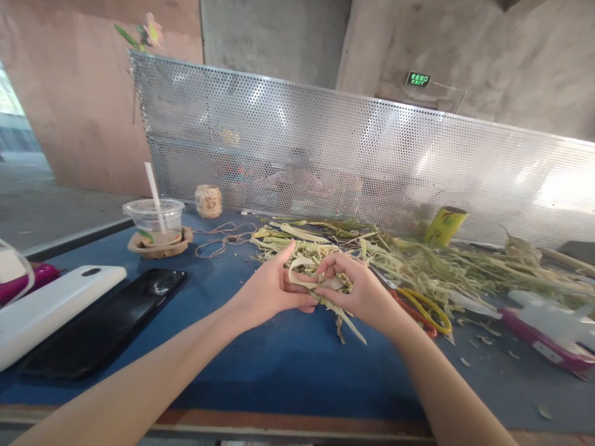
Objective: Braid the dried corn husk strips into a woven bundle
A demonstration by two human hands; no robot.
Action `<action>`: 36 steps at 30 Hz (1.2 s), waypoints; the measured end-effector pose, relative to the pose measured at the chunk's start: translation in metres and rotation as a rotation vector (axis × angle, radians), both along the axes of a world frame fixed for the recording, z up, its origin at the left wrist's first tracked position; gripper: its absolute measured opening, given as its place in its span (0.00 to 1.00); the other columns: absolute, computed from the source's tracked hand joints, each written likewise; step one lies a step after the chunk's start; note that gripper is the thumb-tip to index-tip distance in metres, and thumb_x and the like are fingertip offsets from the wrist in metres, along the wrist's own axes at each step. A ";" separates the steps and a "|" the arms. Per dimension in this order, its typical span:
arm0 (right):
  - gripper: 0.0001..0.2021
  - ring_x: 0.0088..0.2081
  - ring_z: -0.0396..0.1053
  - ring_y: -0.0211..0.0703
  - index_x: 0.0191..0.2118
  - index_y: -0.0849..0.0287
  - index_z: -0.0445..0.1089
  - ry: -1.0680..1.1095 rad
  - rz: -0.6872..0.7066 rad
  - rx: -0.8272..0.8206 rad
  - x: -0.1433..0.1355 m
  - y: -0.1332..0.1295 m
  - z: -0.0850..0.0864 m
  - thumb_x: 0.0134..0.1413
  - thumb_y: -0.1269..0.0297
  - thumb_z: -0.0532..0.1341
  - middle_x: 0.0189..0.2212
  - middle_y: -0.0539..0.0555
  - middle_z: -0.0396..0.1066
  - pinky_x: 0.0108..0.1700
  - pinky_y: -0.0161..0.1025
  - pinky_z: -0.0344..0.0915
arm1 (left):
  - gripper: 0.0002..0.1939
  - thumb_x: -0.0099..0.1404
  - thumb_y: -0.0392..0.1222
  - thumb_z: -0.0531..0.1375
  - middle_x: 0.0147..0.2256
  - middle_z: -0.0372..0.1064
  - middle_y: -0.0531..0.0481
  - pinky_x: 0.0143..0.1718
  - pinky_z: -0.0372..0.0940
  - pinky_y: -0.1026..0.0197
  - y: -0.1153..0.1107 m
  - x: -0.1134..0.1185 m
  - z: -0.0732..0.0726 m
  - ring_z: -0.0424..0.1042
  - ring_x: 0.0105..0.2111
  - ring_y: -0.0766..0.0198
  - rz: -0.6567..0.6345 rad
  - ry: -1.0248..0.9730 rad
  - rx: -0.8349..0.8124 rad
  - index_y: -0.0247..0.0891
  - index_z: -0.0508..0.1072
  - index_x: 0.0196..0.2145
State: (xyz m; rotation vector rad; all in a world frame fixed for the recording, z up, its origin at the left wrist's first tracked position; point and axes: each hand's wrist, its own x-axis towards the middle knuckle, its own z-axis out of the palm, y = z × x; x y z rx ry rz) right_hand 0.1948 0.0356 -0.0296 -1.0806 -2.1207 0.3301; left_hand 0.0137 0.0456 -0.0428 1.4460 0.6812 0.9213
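Note:
Both hands meet above the blue tabletop, in the middle of the head view. My left hand (279,285) has its thumb raised and its fingers curled under a pale, curved plant strip (302,280), holding it. From the right, my right hand (351,282) pinches the same strip between thumb and fingertips. Some thin green strands (356,331) hang below the hands. Right behind them spreads a pile of dry green and straw-coloured leaves (395,260). Scissors with yellow and red handles (434,313) lie just right of my right hand.
On the left are a plastic cup (162,220) with a straw, a black phone (111,322), a white case (60,303) and twine (223,238). A yellow-green can (444,227) and a magenta-and-white object (548,334) are on the right. A perforated metal screen (325,148) stands behind.

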 end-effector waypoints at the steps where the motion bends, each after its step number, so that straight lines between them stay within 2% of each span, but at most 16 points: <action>1: 0.07 0.32 0.65 0.39 0.34 0.56 0.62 0.011 0.002 -0.007 -0.001 0.000 0.000 0.47 0.68 0.60 0.29 0.49 0.66 0.39 0.40 0.59 | 0.59 0.49 0.33 0.66 0.39 0.74 0.38 0.36 0.70 0.52 0.000 0.000 0.000 0.75 0.36 0.53 0.011 0.005 0.009 0.37 0.25 0.62; 3: 0.07 0.31 0.65 0.40 0.34 0.56 0.62 0.028 0.005 -0.020 -0.002 0.000 0.000 0.47 0.67 0.61 0.27 0.48 0.66 0.38 0.40 0.59 | 0.58 0.50 0.34 0.66 0.37 0.75 0.39 0.33 0.71 0.52 -0.001 0.001 0.002 0.75 0.34 0.52 0.036 0.019 0.032 0.37 0.25 0.62; 5: 0.10 0.34 0.65 0.42 0.35 0.56 0.62 0.044 -0.014 0.037 -0.001 0.000 -0.001 0.46 0.64 0.62 0.30 0.50 0.66 0.40 0.42 0.59 | 0.59 0.49 0.33 0.66 0.34 0.76 0.40 0.31 0.72 0.53 -0.001 0.001 0.005 0.76 0.32 0.54 0.065 0.009 0.032 0.37 0.24 0.62; 7: 0.15 0.38 0.63 0.45 0.39 0.56 0.62 0.083 -0.097 0.167 0.002 0.000 -0.001 0.43 0.61 0.63 0.35 0.53 0.65 0.43 0.44 0.59 | 0.60 0.49 0.31 0.66 0.32 0.76 0.42 0.27 0.72 0.56 -0.001 0.001 0.008 0.75 0.30 0.55 0.098 -0.027 0.006 0.37 0.24 0.62; 9: 0.20 0.37 0.62 0.45 0.43 0.56 0.60 0.176 -0.219 0.251 0.007 0.000 0.000 0.43 0.58 0.63 0.36 0.55 0.63 0.41 0.44 0.60 | 0.60 0.48 0.29 0.66 0.32 0.77 0.44 0.24 0.72 0.60 -0.001 0.001 0.011 0.75 0.28 0.58 0.131 -0.076 -0.017 0.38 0.24 0.62; 11: 0.19 0.30 0.62 0.41 0.42 0.57 0.59 0.244 -0.254 0.138 0.012 0.000 0.001 0.46 0.55 0.61 0.30 0.52 0.62 0.33 0.39 0.61 | 0.59 0.48 0.27 0.66 0.31 0.77 0.45 0.23 0.71 0.63 0.000 0.000 0.013 0.75 0.28 0.60 0.155 -0.127 -0.041 0.38 0.25 0.62; 13: 0.15 0.22 0.59 0.37 0.37 0.58 0.62 0.190 -0.170 -0.121 0.013 -0.002 0.002 0.49 0.51 0.58 0.22 0.48 0.60 0.24 0.35 0.56 | 0.58 0.48 0.26 0.65 0.31 0.77 0.46 0.22 0.71 0.66 0.000 -0.001 0.015 0.74 0.27 0.62 0.169 -0.160 -0.066 0.37 0.28 0.62; 15: 0.15 0.19 0.57 0.35 0.32 0.58 0.64 0.120 -0.065 -0.330 0.010 -0.003 0.003 0.49 0.50 0.56 0.18 0.46 0.59 0.21 0.33 0.53 | 0.55 0.48 0.27 0.66 0.32 0.77 0.46 0.21 0.70 0.68 0.000 -0.001 0.017 0.74 0.27 0.63 0.161 -0.163 -0.080 0.36 0.33 0.63; 16: 0.15 0.19 0.58 0.35 0.32 0.58 0.64 0.131 -0.015 -0.384 0.008 -0.004 0.002 0.49 0.50 0.57 0.18 0.46 0.60 0.21 0.33 0.53 | 0.52 0.48 0.28 0.66 0.32 0.77 0.46 0.20 0.69 0.69 -0.001 -0.001 0.018 0.74 0.27 0.63 0.146 -0.155 -0.077 0.36 0.38 0.62; 19: 0.15 0.23 0.63 0.36 0.37 0.58 0.62 0.290 0.092 -0.431 0.001 -0.004 0.000 0.48 0.53 0.59 0.21 0.47 0.64 0.24 0.33 0.58 | 0.45 0.49 0.29 0.65 0.35 0.76 0.44 0.19 0.68 0.70 -0.002 0.000 0.018 0.73 0.25 0.65 0.105 -0.132 -0.052 0.35 0.47 0.60; 22: 0.17 0.21 0.62 0.33 0.39 0.56 0.57 0.441 0.092 -0.411 -0.004 -0.003 -0.003 0.44 0.58 0.63 0.19 0.43 0.62 0.24 0.32 0.58 | 0.43 0.50 0.28 0.65 0.37 0.75 0.43 0.18 0.68 0.69 -0.002 0.000 0.017 0.73 0.24 0.66 0.082 -0.128 -0.032 0.36 0.49 0.59; 25: 0.18 0.17 0.59 0.31 0.37 0.56 0.54 0.519 0.155 -0.482 -0.007 -0.003 -0.003 0.44 0.62 0.63 0.17 0.40 0.60 0.20 0.30 0.57 | 0.45 0.49 0.28 0.65 0.37 0.75 0.43 0.18 0.68 0.69 0.000 0.000 0.015 0.73 0.24 0.66 0.085 -0.121 -0.023 0.36 0.46 0.60; 30: 0.21 0.18 0.60 0.30 0.39 0.57 0.53 0.558 0.179 -0.557 -0.008 -0.003 -0.006 0.42 0.67 0.65 0.19 0.41 0.63 0.19 0.28 0.57 | 0.57 0.49 0.28 0.65 0.34 0.75 0.46 0.19 0.70 0.65 -0.003 0.002 0.017 0.73 0.23 0.64 0.148 -0.093 0.046 0.42 0.28 0.62; 36: 0.24 0.24 0.63 0.32 0.45 0.57 0.53 0.509 0.279 -0.531 -0.001 0.000 -0.008 0.43 0.68 0.65 0.26 0.47 0.65 0.24 0.31 0.61 | 0.58 0.50 0.29 0.64 0.32 0.76 0.53 0.24 0.72 0.60 -0.013 0.001 0.022 0.72 0.20 0.65 0.152 -0.071 0.157 0.53 0.25 0.61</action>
